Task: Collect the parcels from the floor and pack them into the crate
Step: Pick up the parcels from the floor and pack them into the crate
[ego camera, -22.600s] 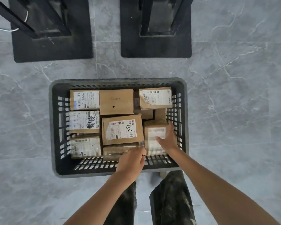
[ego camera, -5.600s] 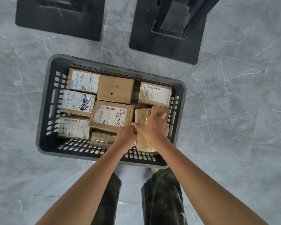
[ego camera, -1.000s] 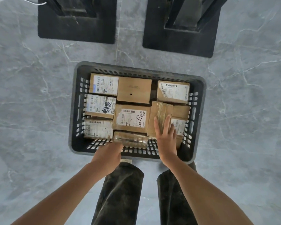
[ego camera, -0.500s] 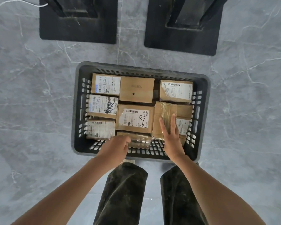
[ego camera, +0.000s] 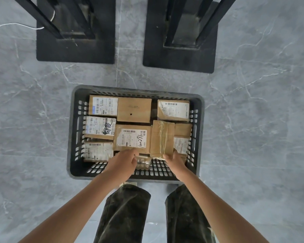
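Black slotted crate (ego camera: 74,130), brown parcels (ego camera: 134,109), grey marbled floor (ego camera: 253,120)

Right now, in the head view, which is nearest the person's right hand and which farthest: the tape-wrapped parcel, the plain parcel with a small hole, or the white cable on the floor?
From the right hand:
1. Tape-wrapped parcel, touching its fingertips, in the crate's right half.
2. Plain parcel with a small hole, at the crate's far side.
3. White cable, on the floor, far left.

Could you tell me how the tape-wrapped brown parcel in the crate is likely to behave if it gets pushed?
The tape-wrapped parcel looks boxy and stiff, so it should slide, not roll. Glossy tape probably makes it slippery. It lies over neighbouring parcels, so it may rock.
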`<state>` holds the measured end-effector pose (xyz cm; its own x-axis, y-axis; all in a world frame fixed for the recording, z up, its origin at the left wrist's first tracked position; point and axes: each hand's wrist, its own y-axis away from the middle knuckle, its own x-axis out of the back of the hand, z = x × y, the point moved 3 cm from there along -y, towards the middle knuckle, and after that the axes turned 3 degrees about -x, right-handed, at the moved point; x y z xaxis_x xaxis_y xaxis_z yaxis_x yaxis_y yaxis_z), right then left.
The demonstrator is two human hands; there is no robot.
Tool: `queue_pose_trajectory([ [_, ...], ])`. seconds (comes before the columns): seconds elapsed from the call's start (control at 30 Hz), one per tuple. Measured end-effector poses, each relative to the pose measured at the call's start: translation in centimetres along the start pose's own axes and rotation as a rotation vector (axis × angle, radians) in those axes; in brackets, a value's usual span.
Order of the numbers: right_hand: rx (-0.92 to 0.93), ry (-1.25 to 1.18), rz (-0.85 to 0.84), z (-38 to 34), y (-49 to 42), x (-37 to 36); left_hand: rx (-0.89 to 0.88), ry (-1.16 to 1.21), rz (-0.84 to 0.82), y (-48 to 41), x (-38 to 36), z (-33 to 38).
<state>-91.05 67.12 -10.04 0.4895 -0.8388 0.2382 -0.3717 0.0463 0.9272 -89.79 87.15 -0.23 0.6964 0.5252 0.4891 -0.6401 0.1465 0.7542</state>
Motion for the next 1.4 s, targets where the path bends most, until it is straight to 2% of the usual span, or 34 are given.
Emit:
queue_pose_trajectory([
  [0.17, -0.024, -0.172, 0.016, 1.2, -0.7, -0.9, 0.020, -0.004, -0.027, -1.7, -2.6, 0.5],
  [0.3, -0.022, -0.165, -0.020, 2.0, -1.5, -0.5, -0.090, -0.090, -0.077, -3.2, -5.2, 2.3],
  [0.4, 0.039, -0.090, -0.053, 1.9, -2.0, 0.1, -0.103, -0.143, -0.083, -4.8, -6.2, 4.3],
  [0.57, 0.069, -0.069, -0.097, 2.3, -2.6, 0.8, -0.244, -0.637, -0.031, -8.1, -6.2, 7.9],
  [0.7, 0.074, -0.046, -0.067, 2.5, -2.9, 0.5, -0.218, -0.895, -0.177, -9.9, -6.8, 8.3],
  [0.8, 0.082, -0.112, -0.094, 2.3, -3.1, 0.8, -0.197, -0.934, -0.193, -10.5, -7.2, 8.1],
  [0.87, 0.085, -0.072, -0.125, 2.5, -3.7, 1.2, -0.204, -0.952, -0.198, -10.9, -7.7, 8.1],
  [1.0, 0.063, -0.052, 0.047, 3.0, -4.4, 1.2, -0.191, -1.022, -0.175, -11.7, -8.9, 6.9],
  [1.07, 0.086, 0.053, 0.105, 2.7, -4.2, 1.9, -0.213, -1.037, -0.169, -11.9, -9.2, 6.4],
  [1.13, 0.070, 0.267, 0.050, 2.7, -4.3, 2.9, -0.227, -1.008, -0.197, -11.9, -9.1, 6.2],
  [1.2, 0.047, 0.382, -0.044, 1.9, -4.7, 3.7, -0.243, -0.991, -0.210, -12.5, -8.5, 5.9],
  [1.33, 0.155, 0.452, -0.030, -0.6, -4.0, 5.3, -0.239, -0.965, -0.343, -12.9, -6.7, 6.9],
  [1.4, 0.206, 0.432, 0.001, -1.8, -2.1, 7.1, -0.227, -0.870, -0.402, -12.4, -5.3, 8.9],
])
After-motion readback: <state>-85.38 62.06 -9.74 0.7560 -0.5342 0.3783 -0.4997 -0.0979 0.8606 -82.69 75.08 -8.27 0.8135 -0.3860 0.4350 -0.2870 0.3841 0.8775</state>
